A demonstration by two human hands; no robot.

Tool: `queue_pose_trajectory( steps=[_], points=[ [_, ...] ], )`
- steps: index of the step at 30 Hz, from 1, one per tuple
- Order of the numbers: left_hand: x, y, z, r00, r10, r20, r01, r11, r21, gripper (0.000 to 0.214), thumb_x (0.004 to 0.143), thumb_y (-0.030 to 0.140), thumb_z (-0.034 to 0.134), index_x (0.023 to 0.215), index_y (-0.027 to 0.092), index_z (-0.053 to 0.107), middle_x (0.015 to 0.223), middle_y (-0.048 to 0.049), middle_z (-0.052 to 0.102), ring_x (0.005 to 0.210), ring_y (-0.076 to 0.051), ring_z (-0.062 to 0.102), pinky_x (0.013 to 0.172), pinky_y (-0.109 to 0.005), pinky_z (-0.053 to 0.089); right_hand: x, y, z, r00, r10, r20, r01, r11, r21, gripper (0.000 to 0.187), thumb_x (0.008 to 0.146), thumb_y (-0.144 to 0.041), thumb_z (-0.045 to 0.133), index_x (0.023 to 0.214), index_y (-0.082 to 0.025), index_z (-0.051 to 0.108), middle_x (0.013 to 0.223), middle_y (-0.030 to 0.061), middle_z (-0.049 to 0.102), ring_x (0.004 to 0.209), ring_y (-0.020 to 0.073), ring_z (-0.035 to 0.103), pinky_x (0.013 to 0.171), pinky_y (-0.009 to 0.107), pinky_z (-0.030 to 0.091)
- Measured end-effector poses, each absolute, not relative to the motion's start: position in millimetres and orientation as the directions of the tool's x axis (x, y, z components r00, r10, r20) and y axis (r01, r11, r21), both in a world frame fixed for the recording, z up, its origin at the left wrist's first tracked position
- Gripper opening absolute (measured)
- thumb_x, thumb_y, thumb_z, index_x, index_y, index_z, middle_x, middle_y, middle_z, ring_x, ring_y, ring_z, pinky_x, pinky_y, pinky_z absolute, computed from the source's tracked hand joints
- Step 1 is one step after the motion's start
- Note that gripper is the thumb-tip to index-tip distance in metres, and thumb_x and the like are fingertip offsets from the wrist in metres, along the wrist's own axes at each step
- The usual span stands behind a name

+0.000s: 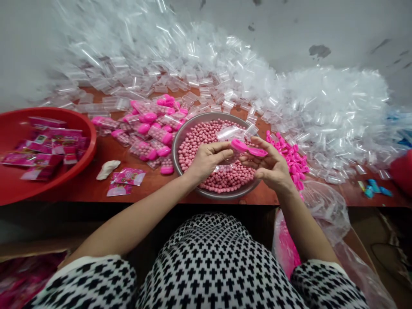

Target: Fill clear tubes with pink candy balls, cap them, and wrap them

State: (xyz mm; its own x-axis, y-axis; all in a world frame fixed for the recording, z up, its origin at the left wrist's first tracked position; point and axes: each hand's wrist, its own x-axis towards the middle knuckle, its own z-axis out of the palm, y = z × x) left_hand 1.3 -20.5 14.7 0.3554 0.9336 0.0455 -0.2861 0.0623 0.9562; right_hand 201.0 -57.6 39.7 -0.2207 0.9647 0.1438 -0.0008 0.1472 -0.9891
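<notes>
A metal bowl [178,141] full of small pink candy balls [206,137] sits on the brown table in front of me. Over the bowl, my left hand [206,161] is closed on a clear plastic tube filled with pink balls [231,156]. My right hand [270,165] holds two pink caps [248,148] between thumb and fingers, right at the tube's top. An empty clear tube [230,133] lies on the balls in the bowl.
Filled, capped tubes [154,133] pile up left of the bowl. Loose pink caps [291,159] lie to its right. Heaps of empty clear tubes [322,103] cover the back of the table. A red basin [86,146] at left holds pink packets; a plastic bag [322,210] hangs at right.
</notes>
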Motion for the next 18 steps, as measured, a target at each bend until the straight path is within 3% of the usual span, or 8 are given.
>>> queue_pose_trajectory(
  steps=[2, 4, 6, 10, 13, 18],
  points=[
    [0, -20, 15, 0.352, 0.934, 0.07, -0.283, 0.034, 0.959, 0.038, 0.074, 0.035, 0.077, 0.106, 0.015, 0.076, 0.098, -0.0085, 0.077, 0.083, -0.021, 0.073, 0.078, -0.035, 0.06, 204, -59, 36, -0.182, 0.982, 0.052, -0.165, 0.022, -0.986, 0.063, 0.065, -0.041, 0.087, 0.122, -0.031, 0.062, 0.1, 0.0024, 0.073, 0.085, 0.0208, 0.073, 0.085, 0.041, 0.06],
    [0, -22, 14, 0.367, 0.914, 0.174, -0.217, -0.097, 0.971, 0.029, 0.076, 0.031, 0.076, 0.102, 0.017, 0.078, 0.099, -0.0075, 0.077, 0.087, -0.021, 0.073, 0.083, -0.035, 0.059, 205, -58, 33, -0.123, 0.992, 0.007, -0.238, -0.022, -0.971, 0.049, 0.064, -0.043, 0.087, 0.106, -0.027, 0.07, 0.096, 0.0026, 0.073, 0.077, 0.0182, 0.072, 0.079, 0.037, 0.062],
    [0, -24, 13, 0.377, 0.879, 0.291, -0.132, -0.26, 0.957, 0.021, 0.08, 0.027, 0.073, 0.099, 0.02, 0.078, 0.101, -0.0066, 0.077, 0.092, -0.02, 0.072, 0.088, -0.036, 0.057, 204, -54, 30, -0.126, 0.992, -0.021, -0.266, -0.054, -0.962, 0.046, 0.059, -0.048, 0.088, 0.095, -0.023, 0.072, 0.098, 0.0033, 0.072, 0.078, 0.0181, 0.071, 0.074, 0.035, 0.063],
    [1, -26, 10, 0.379, 0.792, 0.479, 0.003, -0.519, 0.855, 0.018, 0.084, 0.024, 0.07, 0.1, 0.024, 0.078, 0.101, -0.0058, 0.076, 0.104, -0.021, 0.066, 0.096, -0.04, 0.052, 198, -47, 31, -0.341, 0.92, -0.193, -0.264, -0.291, -0.92, 0.051, 0.062, -0.051, 0.085, 0.101, -0.023, 0.071, 0.102, 0.0052, 0.072, 0.096, 0.0223, 0.069, 0.084, 0.041, 0.061],
    [1, -26, 7, 0.383, 0.742, 0.551, 0.039, -0.608, 0.793, 0.021, 0.087, 0.022, 0.067, 0.106, 0.025, 0.076, 0.099, -0.0056, 0.076, 0.11, -0.021, 0.062, 0.098, -0.04, 0.05, 192, -47, 34, -0.498, 0.817, -0.29, -0.255, -0.458, -0.852, 0.047, 0.067, -0.053, 0.08, 0.099, -0.021, 0.07, 0.093, 0.0055, 0.073, 0.097, 0.0228, 0.068, 0.09, 0.046, 0.058],
    [1, -27, 9, 0.373, 0.731, 0.571, 0.043, -0.628, 0.777, 0.019, 0.088, 0.021, 0.065, 0.103, 0.023, 0.076, 0.096, -0.0053, 0.075, 0.104, -0.02, 0.063, 0.095, -0.037, 0.051, 181, -49, 36, -0.415, 0.874, -0.252, -0.231, -0.369, -0.9, 0.034, 0.066, -0.048, 0.075, 0.084, -0.02, 0.069, 0.081, 0.0044, 0.072, 0.093, 0.0249, 0.069, 0.092, 0.048, 0.056]
  ],
)
